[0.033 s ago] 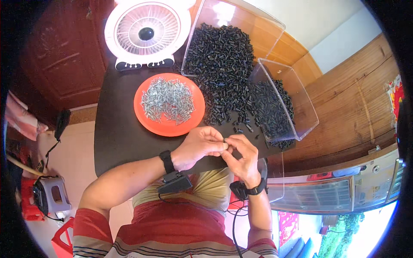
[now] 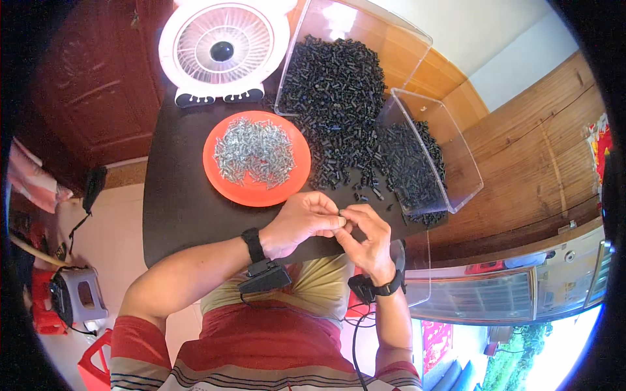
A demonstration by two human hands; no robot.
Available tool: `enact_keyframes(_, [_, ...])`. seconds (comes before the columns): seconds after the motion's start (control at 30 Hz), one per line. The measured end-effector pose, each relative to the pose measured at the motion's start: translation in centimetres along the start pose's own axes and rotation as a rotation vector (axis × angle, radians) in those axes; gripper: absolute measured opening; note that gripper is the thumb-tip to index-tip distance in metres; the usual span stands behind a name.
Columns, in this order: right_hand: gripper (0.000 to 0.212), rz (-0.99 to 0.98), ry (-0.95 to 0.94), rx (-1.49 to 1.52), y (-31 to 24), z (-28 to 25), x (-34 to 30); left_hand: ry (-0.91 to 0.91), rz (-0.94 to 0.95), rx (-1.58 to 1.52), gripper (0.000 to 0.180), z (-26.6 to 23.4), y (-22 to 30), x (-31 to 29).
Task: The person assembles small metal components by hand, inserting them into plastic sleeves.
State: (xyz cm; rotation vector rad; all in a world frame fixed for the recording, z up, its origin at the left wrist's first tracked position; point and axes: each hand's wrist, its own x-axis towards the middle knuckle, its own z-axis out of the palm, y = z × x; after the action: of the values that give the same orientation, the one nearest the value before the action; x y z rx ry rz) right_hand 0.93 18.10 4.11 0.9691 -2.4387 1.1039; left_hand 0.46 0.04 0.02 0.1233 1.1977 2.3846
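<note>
- Black piece (image 2: 340,212), mostly hidden, sits over the near edge of your worktop (image 2: 173,195).
- Your left hand (image 2: 297,225) and right hand (image 2: 372,241) have their grip clamped on it.
- Red plate (image 2: 238,194) of metal parts (image 2: 254,153) lies beyond your left hand; loose black pieces (image 2: 336,85) heap toward the far right corner.

Small dark piece (image 2: 340,212) mostly hidden between the fingers (image 2: 328,223), shape unclear; silvery metal bits (image 2: 254,151) too small to tell apart, white fan (image 2: 222,51) cropped at top

Orange-red plate (image 2: 244,195); silver metal pieces (image 2: 254,150); black parts (image 2: 336,85); white fan (image 2: 223,51).
</note>
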Motion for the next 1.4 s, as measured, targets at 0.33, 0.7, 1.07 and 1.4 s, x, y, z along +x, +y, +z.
enact_keyframes(0.33, [0.028,0.003,-0.025,0.031,0.0,-0.1,-0.2,-0.013,-0.021,-0.033,0.019,0.2,0.3,-0.2])
enact_keyframes(0.7, [0.027,0.078,-0.029,0.033,-0.3,-0.2,-0.3,-0.042,0.007,0.009,0.019,0.1,0.2,-0.2])
enact_keyframes(1.07, [0.024,0.16,-0.165,0.179,1.1,-2.2,0.8,-0.032,-0.022,-0.032,0.017,0.0,0.1,0.0])
enact_keyframes(1.4, [0.029,0.075,-0.154,-0.706,8.6,-4.1,8.6,0.012,-0.018,-0.023,0.016,0.3,0.3,0.1])
